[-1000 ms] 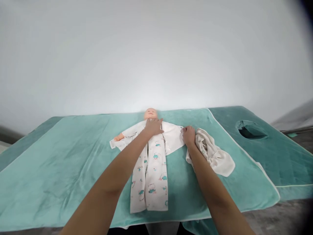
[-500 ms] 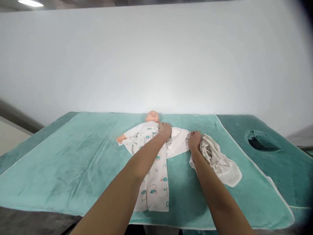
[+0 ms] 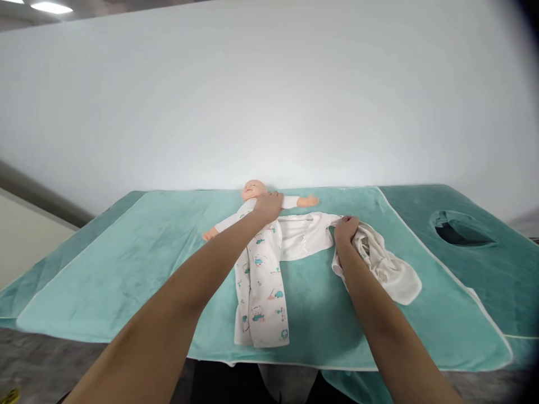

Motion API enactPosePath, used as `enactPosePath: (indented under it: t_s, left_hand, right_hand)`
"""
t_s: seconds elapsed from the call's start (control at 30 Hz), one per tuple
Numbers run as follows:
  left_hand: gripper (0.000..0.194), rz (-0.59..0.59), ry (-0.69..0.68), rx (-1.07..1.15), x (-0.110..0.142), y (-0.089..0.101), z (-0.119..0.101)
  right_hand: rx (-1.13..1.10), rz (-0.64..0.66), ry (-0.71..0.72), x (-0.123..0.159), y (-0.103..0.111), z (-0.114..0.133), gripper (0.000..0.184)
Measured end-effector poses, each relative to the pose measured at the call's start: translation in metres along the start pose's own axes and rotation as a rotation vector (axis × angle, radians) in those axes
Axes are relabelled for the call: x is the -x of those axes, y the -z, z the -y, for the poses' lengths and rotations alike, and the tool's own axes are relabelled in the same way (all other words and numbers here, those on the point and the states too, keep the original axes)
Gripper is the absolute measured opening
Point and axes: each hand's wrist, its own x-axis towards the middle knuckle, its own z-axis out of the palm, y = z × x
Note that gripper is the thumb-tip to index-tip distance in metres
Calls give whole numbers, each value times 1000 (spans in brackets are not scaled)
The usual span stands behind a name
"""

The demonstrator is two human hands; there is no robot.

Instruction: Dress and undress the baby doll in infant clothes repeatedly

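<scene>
A baby doll (image 3: 254,189) lies on its back, in a white long-sleeved layer with both arms spread. A white baby garment (image 3: 265,303) with teal animal prints lies over its body and legs. My left hand (image 3: 268,206) is closed around the doll's upper chest and shoulder, below the head. Off to the right, my right hand (image 3: 347,229) pinches the end of the garment's white sleeve (image 3: 307,235), which is stretched sideways from the doll. Beside and partly under my right wrist lies a crumpled off-white cloth (image 3: 389,275).
Under everything is a light teal plush blanket (image 3: 126,269), spread over a darker teal cover (image 3: 467,275). That cover has an oval opening (image 3: 463,230) at the right. A white wall panel (image 3: 269,95) stands behind the table.
The doll's arm on the right side is now visible outside the garment, stretched above the sleeve. The garment has shifted rightward from under the other arm. The camera view has tilted slightly.
</scene>
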Motion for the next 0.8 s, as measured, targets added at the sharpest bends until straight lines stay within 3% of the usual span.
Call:
enactPosePath:
  t_s: [0.2, 0.27, 0.33, 0.4, 0.47, 0.53, 0.6, 0.7, 0.8]
  left_hand:
    - [31, 19, -36, 67, 4, -25, -52]
    - [34, 23, -58, 90, 15, -23, -68]
    - [36, -1, -62, 135, 33, -14, -70]
    - [38, -67, -30, 255, 58, -5, -55]
    - [40, -154, 38, 452, 85, 0, -25]
    - [45, -202, 144, 654, 108, -5, 10]
    - [50, -187, 256, 868, 120, -15, 42]
    - [55, -101, 307, 1051, 120, -30, 74]
    - [53, 3, 264, 1019, 111, -35, 88]
  right_hand:
    - [-110, 108, 126, 1, 0, 5, 30]
    - [-132, 156, 171, -1, 2, 8, 36]
    - [-143, 175, 205, 1, 6, 13, 37]
    - [-132, 174, 287, 11, 14, 24, 34]
    - [-93, 215, 478, 31, 23, 40, 27]
    - [-57, 345, 700, 61, 29, 59, 24]
    - [-65, 554, 802, 94, 28, 78, 28]
    - [-128, 810, 738, 131, 10, 102, 43]
    - [-149, 897, 596, 140, -14, 120, 60]
